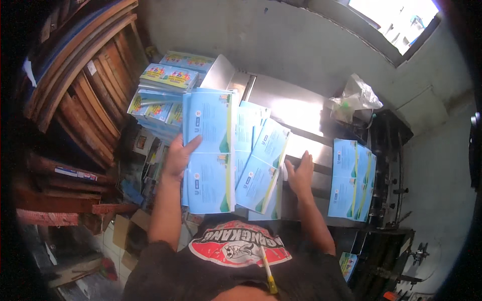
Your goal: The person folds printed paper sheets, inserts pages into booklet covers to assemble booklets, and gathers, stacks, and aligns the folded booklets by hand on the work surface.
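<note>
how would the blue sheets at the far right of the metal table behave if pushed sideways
The blue sheets would probably slide over one another, since they overlap in a staggered spread. Each likely bends fairly easily, as the edges look thin beside the broad faces. They seem unlikely to roll or tip, because they lie flat.

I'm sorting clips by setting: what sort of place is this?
Probably a small printing workshop: stacks of matching blue printed sheets, piles of colourful printed matter and a metal worktop.

Left hand (175, 159) partly hides behind blue printed sheets (208, 135), small print illegible. Window (396, 22) runs off top edge, outside blurred.
</note>
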A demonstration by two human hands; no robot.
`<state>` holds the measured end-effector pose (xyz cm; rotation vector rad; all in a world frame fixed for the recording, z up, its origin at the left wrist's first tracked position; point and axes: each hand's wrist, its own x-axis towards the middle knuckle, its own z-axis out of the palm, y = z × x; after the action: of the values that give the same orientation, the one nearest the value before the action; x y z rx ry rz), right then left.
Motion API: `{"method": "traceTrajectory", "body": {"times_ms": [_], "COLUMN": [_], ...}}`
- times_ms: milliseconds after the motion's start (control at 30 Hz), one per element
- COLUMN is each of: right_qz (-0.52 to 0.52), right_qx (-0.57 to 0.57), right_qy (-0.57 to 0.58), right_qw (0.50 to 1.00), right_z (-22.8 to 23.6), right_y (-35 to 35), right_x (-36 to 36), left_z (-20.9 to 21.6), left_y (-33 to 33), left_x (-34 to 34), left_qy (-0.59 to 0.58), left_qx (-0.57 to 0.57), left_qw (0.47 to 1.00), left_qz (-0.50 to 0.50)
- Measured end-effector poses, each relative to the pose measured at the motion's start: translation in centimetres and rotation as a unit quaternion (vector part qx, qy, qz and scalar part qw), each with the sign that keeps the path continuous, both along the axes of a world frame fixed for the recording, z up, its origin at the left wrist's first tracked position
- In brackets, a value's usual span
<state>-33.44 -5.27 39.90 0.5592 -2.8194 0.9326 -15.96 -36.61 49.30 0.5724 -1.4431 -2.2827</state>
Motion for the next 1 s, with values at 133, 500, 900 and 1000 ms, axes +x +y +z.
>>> {"method": "traceTrajectory", "body": {"times_ms": [133,500,900,1000], "right_qz": [0.130,0.078,0.162,0.205], "right_qx": [0.155,-0.648,-0.482,-0.336], "right_qy": [-0.052,-0.436,-0.327,-0.309], "right_qw": [0.978,0.619,0.797,0.866], "right_z": [-0.2,-2.0,0.2,1.7], "right_y": [-3.1,-5.9,-6.0,-7.1], "right_x": [2.2,2.2,2.7,3.3], "left_z": [0.6,-8.6,-10.0,-5.0], "left_y": [3.3,4.7,4.0,7.5], "left_x": [-2.9,-0.5,-5.4,-6.8], "left_qy": [0.002,-0.175,-0.302,-0.322], "left_qx": [0.006,-0.549,-0.409,-0.311], "left_qw": [1.000,0.796,0.861,0.892], "left_qz": [-0.025,0.184,0.020,-0.059]}}
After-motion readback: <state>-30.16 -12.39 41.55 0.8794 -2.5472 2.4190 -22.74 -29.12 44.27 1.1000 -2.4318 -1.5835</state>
